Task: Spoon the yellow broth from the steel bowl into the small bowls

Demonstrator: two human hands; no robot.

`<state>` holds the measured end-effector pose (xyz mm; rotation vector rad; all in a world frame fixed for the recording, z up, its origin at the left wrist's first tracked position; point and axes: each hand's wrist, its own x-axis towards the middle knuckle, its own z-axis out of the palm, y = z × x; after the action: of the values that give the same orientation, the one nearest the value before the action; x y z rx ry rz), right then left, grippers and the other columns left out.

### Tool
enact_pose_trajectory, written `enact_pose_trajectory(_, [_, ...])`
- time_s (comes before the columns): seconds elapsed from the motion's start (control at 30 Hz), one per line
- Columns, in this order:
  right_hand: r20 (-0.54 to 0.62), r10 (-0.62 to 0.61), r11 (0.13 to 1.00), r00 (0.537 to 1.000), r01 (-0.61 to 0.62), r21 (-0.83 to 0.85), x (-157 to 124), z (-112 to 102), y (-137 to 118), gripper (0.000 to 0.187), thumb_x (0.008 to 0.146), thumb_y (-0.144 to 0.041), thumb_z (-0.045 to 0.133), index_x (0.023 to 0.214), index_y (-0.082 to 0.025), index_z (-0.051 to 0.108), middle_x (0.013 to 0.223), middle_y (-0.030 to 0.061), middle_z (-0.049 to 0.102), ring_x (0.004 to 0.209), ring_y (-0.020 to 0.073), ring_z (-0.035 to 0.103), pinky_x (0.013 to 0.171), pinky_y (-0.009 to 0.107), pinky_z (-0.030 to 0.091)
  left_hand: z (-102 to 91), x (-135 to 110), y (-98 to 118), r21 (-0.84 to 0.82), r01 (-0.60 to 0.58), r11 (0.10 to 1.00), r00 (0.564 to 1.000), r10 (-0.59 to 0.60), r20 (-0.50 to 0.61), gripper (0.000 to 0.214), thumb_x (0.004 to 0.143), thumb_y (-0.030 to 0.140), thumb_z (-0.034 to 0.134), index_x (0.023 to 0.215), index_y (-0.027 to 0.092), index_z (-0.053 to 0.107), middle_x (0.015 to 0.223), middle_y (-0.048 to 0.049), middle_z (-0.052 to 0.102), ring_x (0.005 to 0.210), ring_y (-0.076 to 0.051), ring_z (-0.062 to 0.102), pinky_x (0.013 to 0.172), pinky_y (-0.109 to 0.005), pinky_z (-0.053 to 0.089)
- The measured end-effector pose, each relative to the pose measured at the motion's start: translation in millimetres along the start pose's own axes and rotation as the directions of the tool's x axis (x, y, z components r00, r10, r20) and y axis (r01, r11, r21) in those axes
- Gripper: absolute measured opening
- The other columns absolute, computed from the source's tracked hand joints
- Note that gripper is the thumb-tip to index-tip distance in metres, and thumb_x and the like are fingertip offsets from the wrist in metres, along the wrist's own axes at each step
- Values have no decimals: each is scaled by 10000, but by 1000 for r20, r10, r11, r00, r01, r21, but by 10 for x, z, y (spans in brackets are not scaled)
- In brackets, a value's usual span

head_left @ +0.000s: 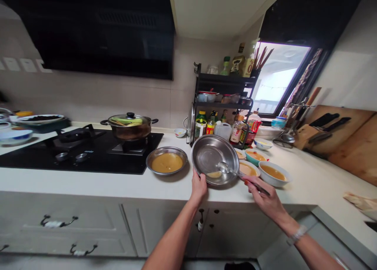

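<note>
My left hand (199, 186) grips the near rim of a round metal dish (210, 154), which tilts so its inside faces me. A little pale orange liquid (214, 175) pools at its lower edge. In my right hand (262, 193) is a metal spoon (224, 167) with a dark handle, its bowl inside the dish close to the liquid. Left of the dish, a second metal dish (150, 168) on the counter holds orange-brown liquid. Just beyond my right hand stand a white bowl (278, 182) and several other bowls with similar liquid.
A lidded pot (129, 130) sits on the black gas stove (88, 156) at left. Behind the dishes, a black rack (225, 81) carries bottles and jars. At right are a knife block (308, 136) and cutting boards (350, 144). The range hood (103, 34) overhangs the stove.
</note>
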<state>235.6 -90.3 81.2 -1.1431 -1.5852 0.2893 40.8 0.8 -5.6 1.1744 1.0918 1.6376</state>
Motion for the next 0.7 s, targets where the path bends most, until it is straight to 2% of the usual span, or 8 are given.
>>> enact_pose_trajectory(0.07, [18,65,997,998,-66,47,-28,35,22,261,685,-450,713,804,-218,739,697,56,673,556,164,583,478,260,484,-4,-2,8,4,-6,1000,1000,6,7,564,779,143,470,1340,168,420,1104,-109,655,1018,-220,598,907,-332,458])
enact_pose_trajectory(0.13, [-24,188,975,982,-184,121,-47,101,67,321,683,-476,710,838,-196,722,624,40,648,472,143,543,393,240,444,-8,4,3,5,-2,1000,1000,2,12,556,777,143,477,1330,166,431,1099,-111,656,1019,-222,598,896,-329,466])
enact_pose_trajectory(0.23, [-119,370,903,921,-327,278,-30,222,124,396,666,-499,716,851,-150,679,552,22,620,384,111,482,321,210,388,-7,21,-29,-3,12,1000,1000,-12,21,521,782,150,475,1302,171,457,1086,-107,656,987,-219,607,859,-331,491])
enact_pose_trajectory(0.37, [-169,522,782,836,-389,487,72,338,112,355,606,-427,755,773,-135,639,527,28,619,390,95,485,312,167,351,16,34,-75,-53,63,997,998,-61,33,476,797,172,470,1272,184,471,1024,-90,660,844,-195,635,740,-314,540])
enact_pose_trajectory(0.47, [-145,555,734,819,-399,550,156,355,59,328,581,-380,769,757,-140,632,522,26,620,386,91,486,308,157,336,37,30,-62,-130,121,984,991,-114,63,471,808,191,461,1279,202,444,1020,-76,647,741,-164,638,633,-280,558])
enact_pose_trajectory(0.57, [-146,532,741,834,-375,556,223,332,8,352,568,-386,785,761,-136,631,533,32,626,392,93,494,310,160,340,48,26,-14,-208,162,965,986,-151,67,455,804,195,472,1258,193,441,1076,-87,618,702,-146,630,548,-251,557])
enact_pose_trajectory(0.7, [-178,532,750,828,-362,554,295,284,-27,364,561,-393,795,747,-131,625,529,40,631,403,95,503,312,154,343,61,45,11,-250,204,946,979,-203,31,412,798,206,503,1205,173,450,1095,-105,600,649,-132,624,487,-243,551])
